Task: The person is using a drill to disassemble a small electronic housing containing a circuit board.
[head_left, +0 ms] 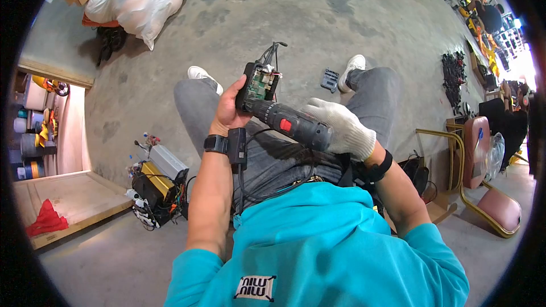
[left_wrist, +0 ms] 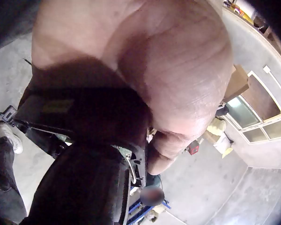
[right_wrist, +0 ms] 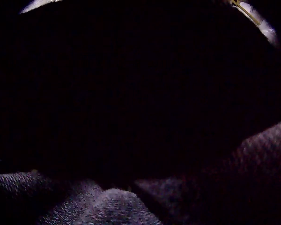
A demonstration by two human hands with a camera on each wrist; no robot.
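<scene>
The bare left hand (head_left: 230, 108) holds a black case (head_left: 248, 82) with a green circuit board (head_left: 261, 84) showing inside and cables at its far end. In the left wrist view the palm (left_wrist: 178, 61) and thumb lie against the dark case (left_wrist: 84, 115). The right hand (head_left: 344, 128), in a white knit glove, grips a black power drill (head_left: 298, 128) with a red switch. The drill's front end is at the near end of the case; its tip is hidden. The right wrist view is mostly dark, with grey cloth at the bottom.
A small grey part (head_left: 330, 80) lies on the floor between the shoes. Left stand a silver and gold device (head_left: 162, 170) with wires and a wooden tray (head_left: 79, 193) with red cloth. White bags (head_left: 133, 3) lie far left; a pink chair (head_left: 497, 207) is at right.
</scene>
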